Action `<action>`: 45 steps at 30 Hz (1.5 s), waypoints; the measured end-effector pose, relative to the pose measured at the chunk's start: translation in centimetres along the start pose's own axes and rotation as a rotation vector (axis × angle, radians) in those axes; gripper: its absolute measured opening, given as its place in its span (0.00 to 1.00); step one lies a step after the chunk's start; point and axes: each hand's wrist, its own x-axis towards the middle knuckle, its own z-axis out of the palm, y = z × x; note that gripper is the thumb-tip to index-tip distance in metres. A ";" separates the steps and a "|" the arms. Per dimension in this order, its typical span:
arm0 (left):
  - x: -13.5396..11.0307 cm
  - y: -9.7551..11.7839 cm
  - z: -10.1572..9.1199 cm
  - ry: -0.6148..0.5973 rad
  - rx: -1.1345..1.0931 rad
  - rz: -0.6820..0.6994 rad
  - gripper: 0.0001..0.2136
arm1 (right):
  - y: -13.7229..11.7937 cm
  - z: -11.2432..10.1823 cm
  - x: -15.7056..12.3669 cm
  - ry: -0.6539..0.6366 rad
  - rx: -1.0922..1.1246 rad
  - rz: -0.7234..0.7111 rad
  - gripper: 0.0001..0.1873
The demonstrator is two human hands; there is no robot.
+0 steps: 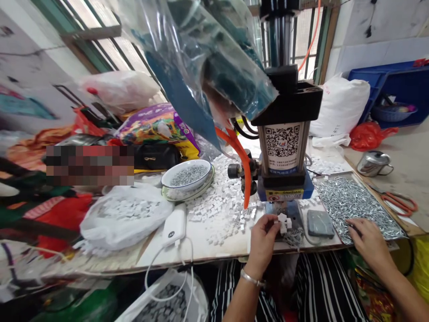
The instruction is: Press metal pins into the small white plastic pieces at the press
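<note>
My left hand point(263, 236) pinches a small white plastic block point(283, 221) right under the head of a small press machine point(284, 147). Its fingers are closed on the block. My right hand point(366, 237) rests on the near edge of a tray of small metal pins point(351, 201), its fingers curled down into the pins; whether it holds any is hidden. A heap of loose white blocks point(221, 201) lies on the table to the left of the press.
A bowl of metal pins point(187, 176) and a bag of white blocks point(124, 214) stand at left, with a white power bank point(174, 226) and cable. A grey pad point(320, 222) lies by the press. Scissors point(400, 202) and a metal mug point(372, 163) sit at right.
</note>
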 end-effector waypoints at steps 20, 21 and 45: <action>2.6 0.5 1.1 0.134 0.261 0.340 0.02 | 0.3 0.6 1.7 -0.088 -0.152 0.060 0.17; 3.0 0.5 1.2 0.121 0.280 0.365 0.04 | 0.3 0.5 1.9 -0.090 -0.141 0.065 0.17; -4.2 -0.6 1.4 -0.154 0.458 0.372 0.08 | -3.0 -2.1 2.8 0.003 0.203 0.248 0.18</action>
